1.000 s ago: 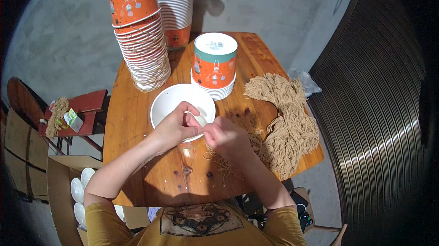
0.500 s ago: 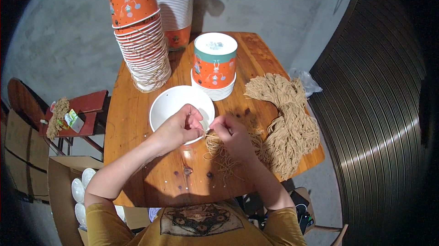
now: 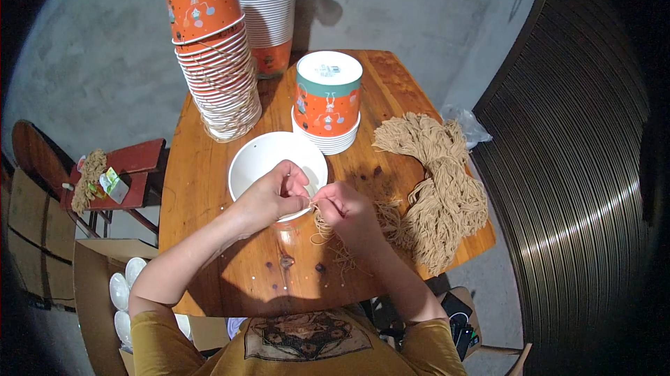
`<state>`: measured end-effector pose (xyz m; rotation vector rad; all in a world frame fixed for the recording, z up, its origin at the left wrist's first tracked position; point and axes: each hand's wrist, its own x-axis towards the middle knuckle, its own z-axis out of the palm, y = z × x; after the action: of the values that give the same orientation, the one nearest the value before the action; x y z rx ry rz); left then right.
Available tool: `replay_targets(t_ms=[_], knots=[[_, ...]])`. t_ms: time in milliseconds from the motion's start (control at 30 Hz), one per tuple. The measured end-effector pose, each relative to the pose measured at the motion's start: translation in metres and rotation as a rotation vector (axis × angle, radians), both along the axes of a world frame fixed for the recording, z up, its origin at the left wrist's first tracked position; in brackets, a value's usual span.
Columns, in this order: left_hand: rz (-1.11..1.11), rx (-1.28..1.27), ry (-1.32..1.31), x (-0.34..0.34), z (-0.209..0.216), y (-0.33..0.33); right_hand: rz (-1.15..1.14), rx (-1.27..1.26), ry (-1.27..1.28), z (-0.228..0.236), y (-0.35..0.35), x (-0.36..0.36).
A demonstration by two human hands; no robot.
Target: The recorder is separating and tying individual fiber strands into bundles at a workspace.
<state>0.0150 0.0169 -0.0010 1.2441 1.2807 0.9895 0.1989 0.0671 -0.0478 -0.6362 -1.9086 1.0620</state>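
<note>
My left hand (image 3: 274, 196) is over the near right rim of a round white tub (image 3: 252, 163). Its thumb and forefinger are pinched together on a thin tan string. Close beside it, my right hand (image 3: 347, 214) pinches the same string, and the fingertips of both hands nearly meet. Below the right hand, a loose tangle of string (image 3: 322, 233) lies on the wooden table (image 3: 230, 264). A thick bundle of tan string (image 3: 443, 215) spreads at the right of the table. Whether the string passes around the tub is hidden by my hands.
Upside-down orange and green paper buckets (image 3: 328, 97) stand behind the tub. A tall leaning bucket stack (image 3: 216, 69) with string hanging on it is at the back left, another stack (image 3: 269, 13) behind. An open carton (image 3: 98, 292) holds white round pieces. A ribbed shutter (image 3: 579, 187) borders the right.
My right hand has moved slightly left and its fingertips have come closer to the left hand's pinch. The left hand has stayed nearly still.
</note>
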Motion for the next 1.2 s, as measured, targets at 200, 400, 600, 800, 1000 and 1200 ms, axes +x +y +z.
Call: replay_targets(t_ms=[200,400,600,800,1000,1200], knots=[[0.030,-0.030,-0.015,-0.002,0.000,0.000,0.009,0.127,-0.110,0.006,-0.001,0.002],[0.042,-0.020,-0.015,-0.001,-0.001,0.000,-0.136,0.321,-0.252,0.004,-0.005,-0.003],[0.007,-0.002,0.025,0.001,-0.002,0.000,0.013,-0.381,-0.034,0.009,0.002,-0.007],[-0.002,0.009,0.028,0.000,-0.004,0.001,0.122,-0.722,0.053,0.010,0.010,0.001],[-0.001,-0.006,0.030,0.001,-0.002,0.001,0.034,-0.072,0.027,0.001,0.000,0.002],[-0.044,0.059,0.079,0.006,0.004,-0.003,-0.100,0.157,-0.109,0.001,-0.004,0.003]])
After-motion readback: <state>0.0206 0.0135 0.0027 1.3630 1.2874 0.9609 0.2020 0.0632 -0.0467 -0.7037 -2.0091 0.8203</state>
